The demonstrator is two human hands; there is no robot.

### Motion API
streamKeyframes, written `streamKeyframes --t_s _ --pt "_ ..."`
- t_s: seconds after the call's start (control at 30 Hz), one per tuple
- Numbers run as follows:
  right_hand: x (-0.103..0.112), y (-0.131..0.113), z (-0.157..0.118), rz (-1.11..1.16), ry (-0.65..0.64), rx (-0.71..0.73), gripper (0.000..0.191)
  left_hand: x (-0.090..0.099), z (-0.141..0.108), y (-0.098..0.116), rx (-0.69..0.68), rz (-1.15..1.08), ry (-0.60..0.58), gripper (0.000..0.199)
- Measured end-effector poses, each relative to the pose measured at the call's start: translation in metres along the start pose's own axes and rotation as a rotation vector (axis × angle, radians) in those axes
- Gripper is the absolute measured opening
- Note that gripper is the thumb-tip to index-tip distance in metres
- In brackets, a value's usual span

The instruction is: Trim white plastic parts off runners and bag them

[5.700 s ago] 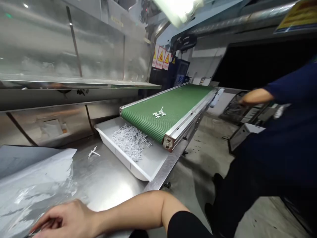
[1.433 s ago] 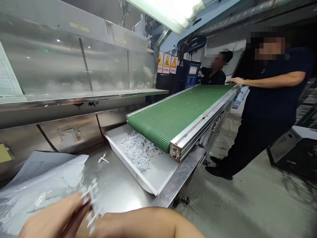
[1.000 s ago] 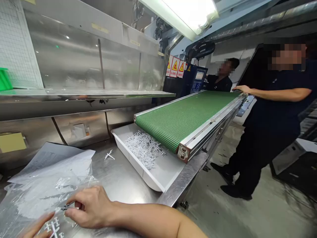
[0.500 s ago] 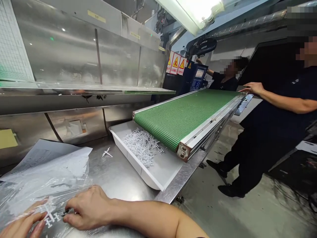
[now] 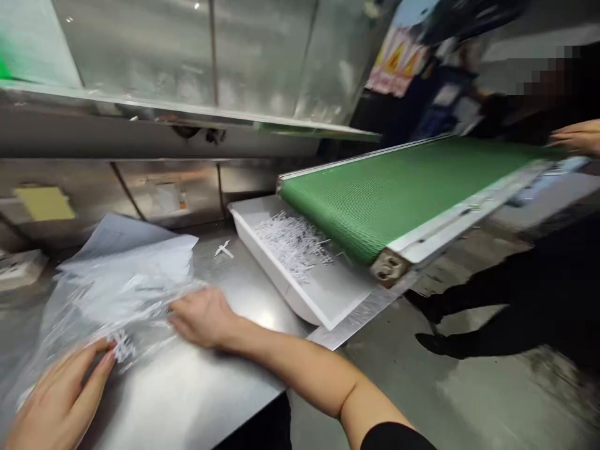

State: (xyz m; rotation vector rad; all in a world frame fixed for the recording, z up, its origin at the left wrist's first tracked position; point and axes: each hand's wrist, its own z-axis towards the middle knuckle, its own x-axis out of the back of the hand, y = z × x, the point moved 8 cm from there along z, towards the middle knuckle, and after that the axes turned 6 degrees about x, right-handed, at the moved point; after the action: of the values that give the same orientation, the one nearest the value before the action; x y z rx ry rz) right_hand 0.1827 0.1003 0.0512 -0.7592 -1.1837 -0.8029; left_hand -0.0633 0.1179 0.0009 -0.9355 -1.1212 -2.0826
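Observation:
My left hand [image 5: 65, 394] pinches a small cluster of white molded plastic pieces [image 5: 122, 345] between thumb and fingers, at the near edge of a clear plastic bag [image 5: 150, 290]. On the bag's right side my right hand [image 5: 204, 319] is closed, its fingertips gripping the bag's edge; motion blur hides whether anything else is in them. Papers [image 5: 131, 240] lie under or behind the bag. Beyond my right hand, a loose white piece [image 5: 224, 250] rests on the metal table [image 5: 187, 387].
A white tray [image 5: 290, 297] holding a pile of white pieces [image 5: 297, 247] stands under the end of a green conveyor belt [image 5: 375, 194]. A metal-framed ledge runs along the back. At right, a person's hand [image 5: 579, 136] is by the conveyor's far side.
The view has swung left and down. My right hand has moved away from my left, so they are farther apart. The white pieces remain in my left fingers.

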Motion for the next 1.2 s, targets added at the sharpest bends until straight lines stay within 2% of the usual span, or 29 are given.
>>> streamKeyframes --t_s 0.03,0.07,0.13,0.2,0.33,0.43,0.53,0.63,0.67,0.73,0.83,0.9,1.03,1.1,1.2 --pt "0.006 0.003 -0.003 -0.012 -0.037 -0.056 0.025 0.013 0.002 0.004 0.096 0.014 -0.009 0.031" --pt "0.012 0.005 -0.005 0.005 -0.040 -0.083 0.022 0.024 0.005 0.014 0.156 0.048 -0.044 0.027" --pt "0.018 0.007 -0.008 0.071 -0.042 -0.077 0.025 0.043 0.013 0.036 0.213 0.140 -0.077 0.039" --pt "0.016 0.010 -0.005 0.123 -0.054 -0.062 0.028 0.047 0.025 0.053 0.199 0.192 -0.168 0.043" --pt "0.015 0.015 0.006 0.044 -0.128 -0.092 0.028 0.052 0.046 0.052 0.232 0.240 -0.284 0.035" --pt "0.034 0.011 0.017 -0.039 -0.215 -0.066 0.030 0.065 0.064 0.051 0.247 0.260 -0.352 0.032" --pt "0.064 0.014 0.035 -0.118 -0.201 -0.063 0.032 0.087 0.093 0.058 0.223 0.265 -0.307 0.029" --pt "0.093 0.022 0.047 -0.166 -0.044 -0.117 0.036 0.105 0.112 0.066 0.196 0.258 -0.198 0.029" --pt "0.095 0.024 0.048 -0.177 -0.012 -0.133 0.036 0.105 0.111 0.068 0.188 0.264 -0.194 0.028" --pt "0.084 0.024 0.044 -0.188 -0.042 -0.137 0.036 0.094 0.099 0.067 0.193 0.279 -0.234 0.027" --pt "0.047 0.018 0.029 -0.161 -0.184 -0.092 0.034 0.067 0.067 0.063 0.233 0.275 -0.283 0.027" --pt "0.027 0.012 0.018 -0.128 -0.195 -0.066 0.033 0.050 0.048 0.065 0.225 0.231 -0.280 0.027" --pt "0.012 0.003 0.005 -0.001 -0.014 -0.038 0.035 0.019 0.025 0.081 0.110 0.148 -0.262 0.025" --pt "0.008 0.003 0.001 0.094 0.087 -0.031 0.036 0.006 0.019 0.086 0.049 0.109 -0.252 0.024" --pt "0.000 0.009 -0.003 0.173 0.171 -0.070 0.044 -0.008 0.016 0.087 -0.004 0.038 -0.227 0.021"
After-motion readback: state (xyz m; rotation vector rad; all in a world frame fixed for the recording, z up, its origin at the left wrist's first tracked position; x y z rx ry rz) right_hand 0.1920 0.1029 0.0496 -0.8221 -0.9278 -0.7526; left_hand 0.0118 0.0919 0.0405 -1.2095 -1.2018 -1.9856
